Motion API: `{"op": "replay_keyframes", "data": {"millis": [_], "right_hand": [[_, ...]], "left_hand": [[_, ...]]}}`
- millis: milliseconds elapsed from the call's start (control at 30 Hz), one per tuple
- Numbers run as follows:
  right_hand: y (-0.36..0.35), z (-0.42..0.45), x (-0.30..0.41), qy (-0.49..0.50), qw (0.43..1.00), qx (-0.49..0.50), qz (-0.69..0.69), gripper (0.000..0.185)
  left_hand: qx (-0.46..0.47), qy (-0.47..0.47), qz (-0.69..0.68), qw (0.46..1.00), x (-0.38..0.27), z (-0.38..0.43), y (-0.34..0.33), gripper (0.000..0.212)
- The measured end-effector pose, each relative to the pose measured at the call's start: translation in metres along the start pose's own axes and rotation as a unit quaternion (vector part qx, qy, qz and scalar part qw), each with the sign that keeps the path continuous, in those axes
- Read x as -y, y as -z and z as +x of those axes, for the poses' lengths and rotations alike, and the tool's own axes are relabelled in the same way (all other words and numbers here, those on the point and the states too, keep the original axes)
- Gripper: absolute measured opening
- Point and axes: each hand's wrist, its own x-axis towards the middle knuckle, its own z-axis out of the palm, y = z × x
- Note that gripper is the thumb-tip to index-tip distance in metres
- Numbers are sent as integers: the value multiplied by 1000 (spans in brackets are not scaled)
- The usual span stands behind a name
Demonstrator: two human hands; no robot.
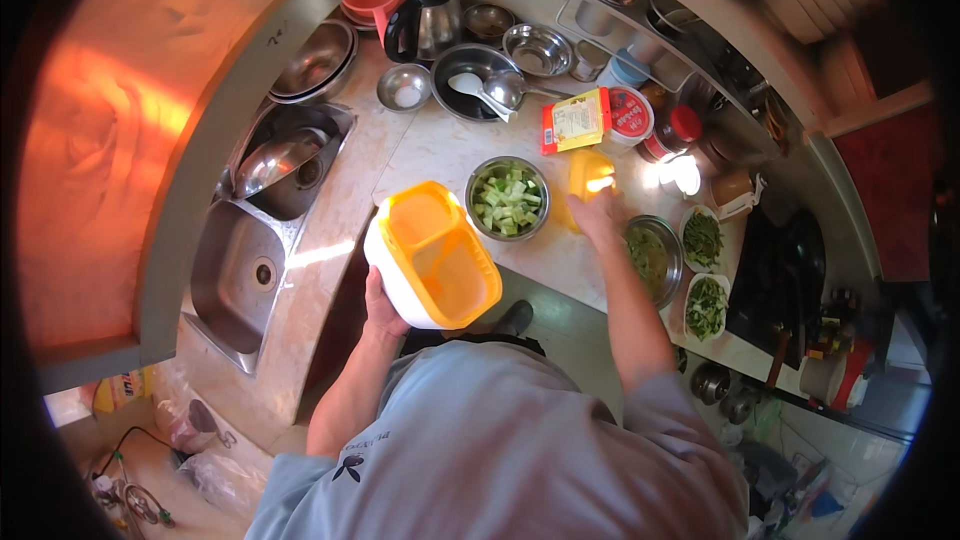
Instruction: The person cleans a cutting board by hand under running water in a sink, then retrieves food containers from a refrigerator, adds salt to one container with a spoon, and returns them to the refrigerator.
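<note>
My left hand (385,305) grips the side of a white plastic container with a yellow rim and divided compartments (465,270), held tilted in front of my body at the counter's edge. My right hand (598,211) reaches over the counter and is on a yellow plastic piece (589,171); its fingertips are partly hidden in glare, and whether they close on it is unclear. Between the two hands, a steel bowl of chopped green vegetable pieces (508,199) stands on the counter. To the right of my right forearm is a steel bowl with greens in liquid (651,259).
A double steel sink (238,270) lies left. Behind stand an electric kettle (437,19), a dark bowl with spoons (469,71), a red-yellow packet (576,122) and a red-lidded tub (628,116). Two dishes of greens (705,307) sit near a black stove (776,270).
</note>
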Motion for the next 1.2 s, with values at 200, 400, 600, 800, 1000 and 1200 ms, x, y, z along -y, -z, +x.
{"op": "replay_keyframes", "data": {"millis": [200,400,600,800,1000,1200], "right_hand": [[47,-131,28,377,802,185,424,89],[74,-160,53,438,886,28,148,90],[86,-169,45,417,903,8,102,96],[89,-165,42,417,905,16,81,99],[124,-191,50,414,746,-66,518,126],[106,-204,55,517,761,-213,330,108]], "left_hand": [[2,52,23,998,11,26,-17,73],[42,80,69,994,25,45,-47,74],[27,95,65,993,38,53,-53,75],[25,101,102,989,33,48,-64,72],[41,64,0,997,38,47,-132,77],[223,75,35,971,47,51,-241,93]]}}
